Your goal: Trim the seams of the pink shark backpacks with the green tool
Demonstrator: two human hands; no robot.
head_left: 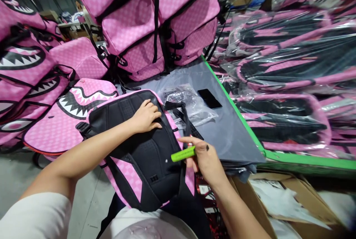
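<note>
Pink backpacks (133,20) are stacked at the far end of the grey surface (230,131), with plastic-wrapped ones (292,57) to the right. A pink backpack (139,157) lies black back panel up at the near edge, against the person's body. The left arm reaches across it, and the left hand (146,117) rests palm down on the panel with its fingers loosely curled, gripping nothing. The right hand (204,157) hovers beside the panel, fingers pinching a green stick (183,154). A dark phone (209,98) lies further back. No writing is legible.
</note>
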